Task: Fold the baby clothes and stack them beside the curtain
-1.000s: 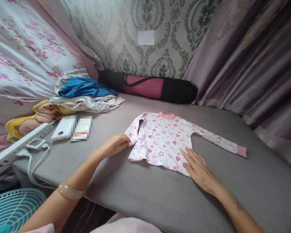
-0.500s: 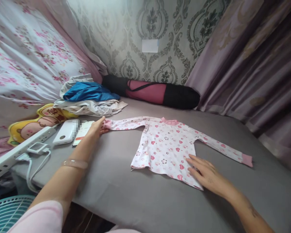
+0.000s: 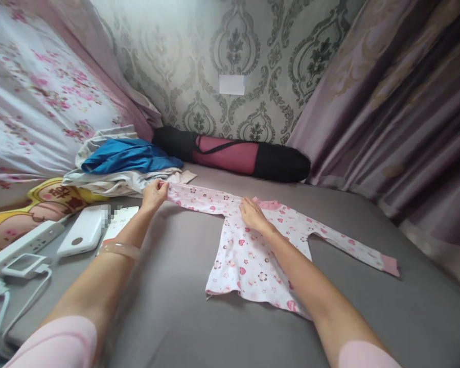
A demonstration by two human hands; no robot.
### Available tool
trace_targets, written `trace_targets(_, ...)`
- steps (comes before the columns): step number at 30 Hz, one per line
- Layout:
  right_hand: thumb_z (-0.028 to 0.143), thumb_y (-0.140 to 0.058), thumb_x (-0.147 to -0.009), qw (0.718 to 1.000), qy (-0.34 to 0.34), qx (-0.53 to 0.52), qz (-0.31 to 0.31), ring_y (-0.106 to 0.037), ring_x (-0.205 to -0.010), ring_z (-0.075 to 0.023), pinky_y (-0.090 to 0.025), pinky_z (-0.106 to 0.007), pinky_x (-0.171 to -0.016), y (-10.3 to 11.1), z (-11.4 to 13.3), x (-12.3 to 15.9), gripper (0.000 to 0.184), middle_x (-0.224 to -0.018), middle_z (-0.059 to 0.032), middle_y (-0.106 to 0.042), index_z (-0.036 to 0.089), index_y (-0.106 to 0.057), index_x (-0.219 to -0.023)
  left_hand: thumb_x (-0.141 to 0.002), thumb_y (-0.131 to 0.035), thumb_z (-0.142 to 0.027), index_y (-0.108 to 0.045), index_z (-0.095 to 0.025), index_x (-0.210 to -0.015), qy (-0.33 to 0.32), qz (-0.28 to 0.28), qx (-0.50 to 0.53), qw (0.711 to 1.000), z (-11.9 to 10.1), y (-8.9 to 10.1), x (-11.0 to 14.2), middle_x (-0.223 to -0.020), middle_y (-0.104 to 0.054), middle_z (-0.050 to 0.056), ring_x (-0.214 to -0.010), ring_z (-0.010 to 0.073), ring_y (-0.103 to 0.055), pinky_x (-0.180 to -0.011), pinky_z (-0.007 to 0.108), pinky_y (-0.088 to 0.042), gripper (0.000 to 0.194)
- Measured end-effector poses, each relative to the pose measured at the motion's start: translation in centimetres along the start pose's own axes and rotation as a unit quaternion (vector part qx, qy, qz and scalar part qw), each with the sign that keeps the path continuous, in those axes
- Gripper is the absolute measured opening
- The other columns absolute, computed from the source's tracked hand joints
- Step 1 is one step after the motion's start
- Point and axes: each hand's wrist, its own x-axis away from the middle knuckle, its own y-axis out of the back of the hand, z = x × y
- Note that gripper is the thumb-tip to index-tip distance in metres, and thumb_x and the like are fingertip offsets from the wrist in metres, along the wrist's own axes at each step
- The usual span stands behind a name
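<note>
A child's white long-sleeved shirt [image 3: 249, 255] with pink hearts and flowers lies spread on the grey bed sheet, its pink collar pointing away from me. My left hand [image 3: 155, 195] is closed on the end of the left-side sleeve, which stretches out straight; the cuff is hidden in my fingers. At the shoulder beside the collar, my right hand [image 3: 252, 212] has its fingers drawn together on the fabric. My right forearm crosses over the shirt's body and covers part of it. The other sleeve lies out to the right, ending in a pink cuff.
A pile of clothes with a blue garment [image 3: 126, 156] lies at the back left. Along the wall rests a black and maroon roll bag [image 3: 226, 156]. To the left are a yellow cushion [image 3: 30, 212], a white power bank [image 3: 82, 232], a phone [image 3: 118, 225] and a power strip [image 3: 30, 245] with cables.
My right hand has moved from the shirt's lower right side up to the shoulder and closed on the fabric. My left hand has gripped the cuff, and the sleeve is pulled straighter.
</note>
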Motion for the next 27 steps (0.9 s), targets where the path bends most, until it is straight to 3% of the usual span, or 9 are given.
trace_targets(4, 0.045, -0.021, -0.103, 0.997, -0.062, 0.032, 0.015, -0.017, -0.148, -0.0292, -0.011, -0.046, -0.118, -2.5, 0.2, -1.6, 0.062, -0.16, -0.0181, -0.023, 0.007, -0.031, -0.151, -0.094, -0.035, -0.042, -0.062, -0.017, -0.112, -0.039, 0.006, -0.109, 0.993, -0.4, -0.1, -0.6, -0.099, -0.069, 0.013, -0.094, 0.0296, -0.063, -0.081, 0.037, -0.047, 0.041)
trace_targets(10, 0.053, -0.018, -0.101, 0.995, -0.051, 0.088, 0.001, -0.013, -0.149, -0.0304, -0.004, -0.05, -0.117, -3.9, -0.2, -1.1, 0.062, -0.162, -0.0145, -0.019, 0.022, -0.027, -0.154, -0.097, -0.031, -0.042, -0.058, -0.014, -0.116, -0.043, 0.082, -0.259, 0.961, 1.1, -1.2, -0.5, -0.103, -0.068, 0.023, -0.094, 0.0382, -0.064, -0.077, 0.046, -0.048, 0.044)
trace_targets(14, 0.053, -0.02, -0.101, 0.994, -0.051, 0.094, -0.001, -0.015, -0.148, -0.0307, -0.005, -0.05, -0.117, -3.8, -0.2, -1.2, 0.061, -0.161, -0.0129, -0.023, 0.024, -0.029, -0.154, -0.095, -0.035, -0.046, -0.058, -0.013, -0.114, -0.006, 0.078, -0.259, 0.963, 1.8, -1.7, -1.1, -0.101, -0.068, 0.025, -0.094, 0.0406, -0.064, -0.078, 0.048, -0.047, 0.044)
trace_targets(18, 0.052, -0.02, -0.101, 0.994, -0.053, 0.094, -0.003, -0.016, -0.148, -0.0303, -0.006, -0.051, -0.117, -3.8, -0.1, -1.2, 0.06, -0.161, -0.0121, -0.024, 0.023, -0.03, -0.154, -0.091, -0.041, -0.05, -0.061, -0.017, -0.108, 0.031, 0.097, -0.22, 0.97, 1.6, -0.8, -1.6, -0.108, -0.068, 0.021, -0.1, 0.0382, -0.062, -0.08, 0.045, -0.048, 0.042)
trace_targets(20, 0.051, -0.02, -0.101, 0.994, -0.051, 0.095, -0.007, -0.017, -0.148, -0.0298, -0.004, -0.051, -0.117, -3.9, -0.1, -1.2, 0.06, -0.161, -0.0122, -0.024, 0.022, -0.03, -0.153, -0.091, -0.042, -0.044, -0.061, -0.014, -0.109, 0.038, 0.064, -0.234, 0.97, 0.8, -0.5, -1.2, -0.112, -0.065, 0.023, -0.104, 0.0391, -0.059, -0.082, 0.047, -0.047, 0.04)
trace_targets(23, 0.051, -0.022, -0.101, 0.994, -0.046, 0.093, -0.018, -0.018, -0.147, -0.0293, -0.004, -0.051, -0.117, -4.0, -0.2, -1.2, 0.06, -0.16, -0.0131, -0.026, 0.022, -0.032, -0.153, -0.091, -0.041, -0.033, -0.058, -0.005, -0.112, -0.035, -0.053, -0.267, 0.962, -1.7, -1.8, 0.5, -0.119, -0.058, 0.03, -0.114, 0.0433, -0.052, -0.089, 0.055, -0.042, 0.039)
trace_targets(25, 0.051, -0.022, -0.101, 0.995, -0.043, 0.09, -0.028, -0.019, -0.147, -0.029, -0.004, -0.05, -0.117, -4.1, -0.2, -1.2, 0.059, -0.159, -0.0138, -0.028, 0.022, -0.033, -0.152, -0.095, -0.035, -0.032, -0.059, -0.007, -0.114, -0.135, -0.009, -0.217, 0.967, -4.0, -4.1, 2.2, -0.119, -0.06, 0.027, -0.115, 0.0382, -0.054, -0.095, 0.052, -0.042, 0.04)
trace_targets(27, 0.05, -0.023, -0.101, 0.994, -0.042, 0.09, -0.036, -0.02, -0.147, -0.029, -0.005, -0.05, -0.117, -4.2, -0.3, -1.2, 0.059, -0.159, -0.0141, -0.029, 0.023, -0.034, -0.152, -0.097, -0.033, -0.031, -0.055, -0.01, -0.124, -0.247, 0.107, -0.147, 0.952, -6.4, -7.1, 4.1, -0.124, -0.061, 0.02, -0.117, 0.0287, -0.056, -0.102, 0.043, -0.041, 0.041)
